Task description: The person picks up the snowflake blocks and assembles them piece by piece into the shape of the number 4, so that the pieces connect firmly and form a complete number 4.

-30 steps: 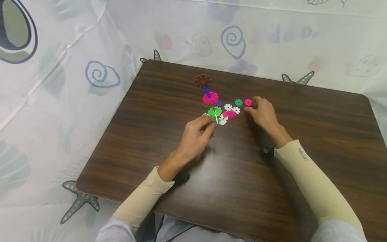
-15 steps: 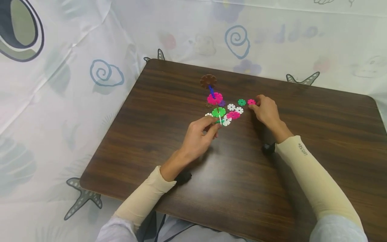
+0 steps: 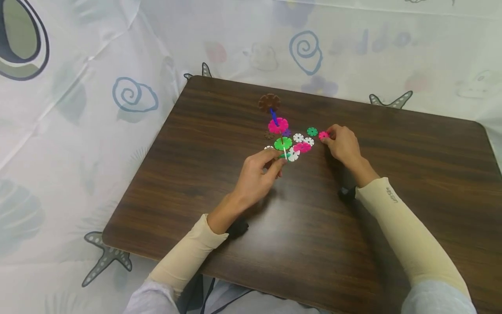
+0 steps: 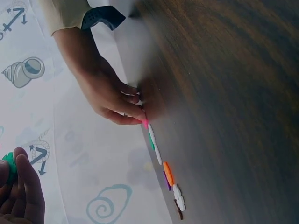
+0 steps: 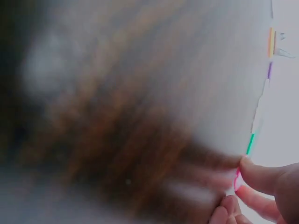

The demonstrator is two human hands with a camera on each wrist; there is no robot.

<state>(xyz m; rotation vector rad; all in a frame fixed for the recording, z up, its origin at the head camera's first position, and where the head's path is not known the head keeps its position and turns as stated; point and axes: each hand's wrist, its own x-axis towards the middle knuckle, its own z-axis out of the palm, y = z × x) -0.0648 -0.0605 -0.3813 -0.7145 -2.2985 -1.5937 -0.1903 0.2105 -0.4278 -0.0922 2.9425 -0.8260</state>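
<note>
My left hand [image 3: 256, 176] pinches a green notched disc [image 4: 12, 165] at the near end of a chain of interlocking plastic discs. Upward from it in the head view run a white disc seen edge-on, a light green disc [image 3: 283, 143], a pink one [image 3: 278, 125], a blue one [image 3: 273, 117] and a brown one [image 3: 269, 103]. My right hand [image 3: 345, 146] pinches a small pink disc [image 3: 323, 135] between thumb and finger at the table surface. The right wrist view shows that pink disc [image 5: 236, 180] edge-on, partly covered by the fingers.
Loose discs lie on the brown table [image 3: 188, 174] between the hands: a green one [image 3: 312, 131], white ones [image 3: 298, 138], a purple one [image 3: 287, 132] and a small brown one [image 3: 269, 135]. Whether another pink disc [image 3: 302, 147] lies loose or joins the chain, I cannot tell.
My right fingers have closed on the small pink disc and shifted it slightly toward me. My left hand keeps its hold on the chain, nearly still.
</note>
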